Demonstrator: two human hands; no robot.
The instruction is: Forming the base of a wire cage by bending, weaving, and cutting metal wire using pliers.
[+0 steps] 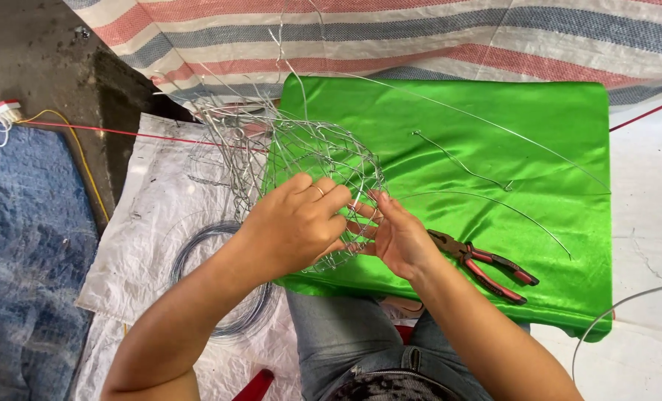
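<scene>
A rounded basket-like frame of woven silver wire (312, 152) rests on a shiny green cloth (449, 134). My left hand (294, 223) grips the near rim of the wire frame, a ring on one finger. My right hand (394, 234) pinches the same rim from the right side, fingers on the wire. Both hands touch each other at the frame's near edge. Pliers with red and black handles (487, 266) lie on the cloth just right of my right wrist.
Loose wire lengths (461, 167) lie across the cloth. A coil of wire (212, 275) sits on a white woven sack at the left. A striped sheet (420, 37) lies beyond. A red cord and yellow cable (78, 145) run at the left, beside blue fabric.
</scene>
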